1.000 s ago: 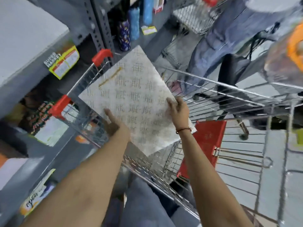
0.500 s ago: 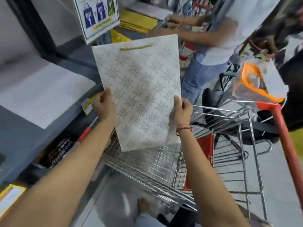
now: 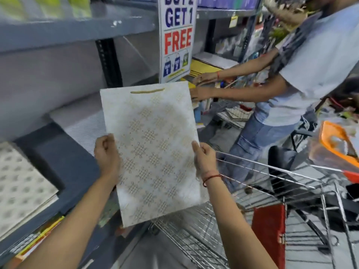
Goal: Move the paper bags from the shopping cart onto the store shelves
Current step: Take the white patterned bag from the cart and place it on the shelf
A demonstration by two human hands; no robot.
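A flat white paper bag [image 3: 155, 152] with a gold lattice pattern and a gold cord handle is upright in front of me. My left hand [image 3: 106, 154] grips its left edge and my right hand [image 3: 204, 158] grips its right edge. The bag hangs above the near corner of the wire shopping cart [image 3: 272, 191], beside the grey store shelf [image 3: 64, 164]. White patterned bags [image 3: 21, 181] lie flat on that shelf at the left, and another pale stack [image 3: 83, 123] lies farther back.
Another person [image 3: 291, 74] stands ahead on the right, hands on stock at a second cart. A "BUY 2 GET 1 FREE" sign [image 3: 177, 35] hangs on the shelf upright. A red flap [image 3: 269, 230] sits in my cart; an orange-rimmed item [image 3: 336, 144] is at the right.
I lifted the bag out of the cart and turned it upright. It now sits higher, level with the middle shelf. My view has risen from the cart towards the shelves.
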